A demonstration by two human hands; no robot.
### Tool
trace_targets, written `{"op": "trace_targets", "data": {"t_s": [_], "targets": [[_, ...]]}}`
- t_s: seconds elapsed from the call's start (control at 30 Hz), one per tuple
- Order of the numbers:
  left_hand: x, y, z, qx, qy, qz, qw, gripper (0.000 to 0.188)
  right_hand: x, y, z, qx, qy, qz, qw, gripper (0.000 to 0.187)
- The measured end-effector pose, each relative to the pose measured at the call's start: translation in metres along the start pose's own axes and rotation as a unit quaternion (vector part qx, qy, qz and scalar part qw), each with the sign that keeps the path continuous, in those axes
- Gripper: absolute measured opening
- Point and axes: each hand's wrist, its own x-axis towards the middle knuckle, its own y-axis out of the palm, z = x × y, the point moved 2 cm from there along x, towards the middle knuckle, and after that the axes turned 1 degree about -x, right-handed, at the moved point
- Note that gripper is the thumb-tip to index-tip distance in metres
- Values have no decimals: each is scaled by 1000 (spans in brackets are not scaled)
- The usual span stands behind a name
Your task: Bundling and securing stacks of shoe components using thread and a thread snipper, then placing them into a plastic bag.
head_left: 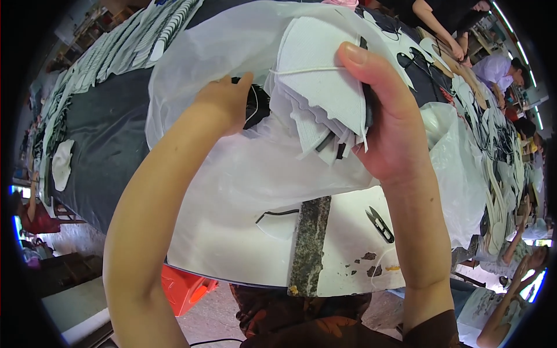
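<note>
A bundle of white cut fabric pieces, tied round with a white string, is gripped by my right hand. My thumb presses over its face and the other fingers are hidden behind it. Dark edges show between the layers. My left hand is closed on a black fabric bundle with a light string across it, and part of that bundle is hidden by the hand. Both bundles are over a translucent plastic bag spread on the table.
Thread snips and a small white piece with black trim lie on the white tabletop nearer me. Rows of fabric pieces line the far left. Several people work at the right. A red-orange plastic object stands below the table.
</note>
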Motion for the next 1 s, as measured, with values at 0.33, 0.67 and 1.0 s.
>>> {"op": "trace_targets", "data": {"t_s": [0.33,0.67,1.0], "targets": [[3,-2,-7,27,24,-23,999,88,-11,-11,-10,13,41,-12,999,43],[20,15,3,-78,-95,35,992,88,-28,-10,-13,70,55,-55,995,47],[-9,7,10,-144,-37,-12,989,91,-32,-17,-19,78,74,-71,992,45]]}}
